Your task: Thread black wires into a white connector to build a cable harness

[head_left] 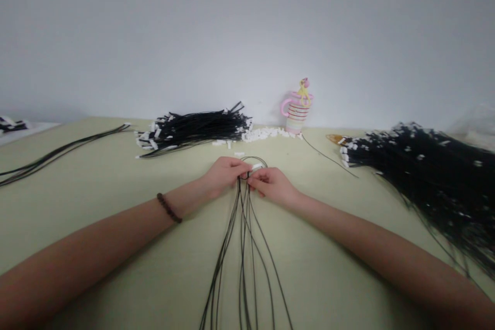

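Observation:
In the middle of the table, my left hand (226, 174) and my right hand (274, 185) almost meet, fingertips pinched. Between them run thin black wires (243, 237), which hang toward me in several loose strands. Just beyond the fingertips one wire curves in a loop, and a small white connector (257, 166) shows at the wires' upper end. My left fingers pinch the wires from the left side, my right fingers from the right. Exactly how the wire ends meet the connector is hidden by the fingers.
Behind my hands lie a bundle of black wires with white ends (197, 126) and a scatter of white connectors (266, 134). A striped pink mug (297, 113) stands by the wall. At right spreads a large wire pile (425, 175); at left lie several loose wires (58, 154).

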`<action>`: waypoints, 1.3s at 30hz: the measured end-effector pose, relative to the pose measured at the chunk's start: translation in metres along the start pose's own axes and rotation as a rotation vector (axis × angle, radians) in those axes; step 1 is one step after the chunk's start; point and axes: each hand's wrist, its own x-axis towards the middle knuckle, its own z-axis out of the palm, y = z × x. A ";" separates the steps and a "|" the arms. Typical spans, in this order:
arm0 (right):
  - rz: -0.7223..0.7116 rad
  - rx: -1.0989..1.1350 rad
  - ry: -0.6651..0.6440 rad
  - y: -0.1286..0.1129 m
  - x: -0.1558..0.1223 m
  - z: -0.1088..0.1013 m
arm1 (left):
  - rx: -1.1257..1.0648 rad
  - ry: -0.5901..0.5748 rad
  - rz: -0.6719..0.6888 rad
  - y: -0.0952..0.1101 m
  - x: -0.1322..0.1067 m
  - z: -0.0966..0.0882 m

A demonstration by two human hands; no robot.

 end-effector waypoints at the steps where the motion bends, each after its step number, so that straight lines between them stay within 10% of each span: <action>1: 0.002 0.006 -0.001 0.000 0.000 0.000 | -0.006 -0.003 -0.003 0.001 0.000 -0.001; 21: 0.043 0.102 -0.021 -0.005 -0.005 -0.004 | -0.118 -0.082 -0.146 0.005 0.004 -0.009; 29: 0.026 0.440 -0.220 -0.056 -0.023 -0.055 | -0.159 0.002 -0.132 0.005 0.004 -0.006; 39: -0.366 0.480 0.338 -0.092 -0.030 -0.119 | -0.221 0.000 -0.170 0.004 0.006 -0.010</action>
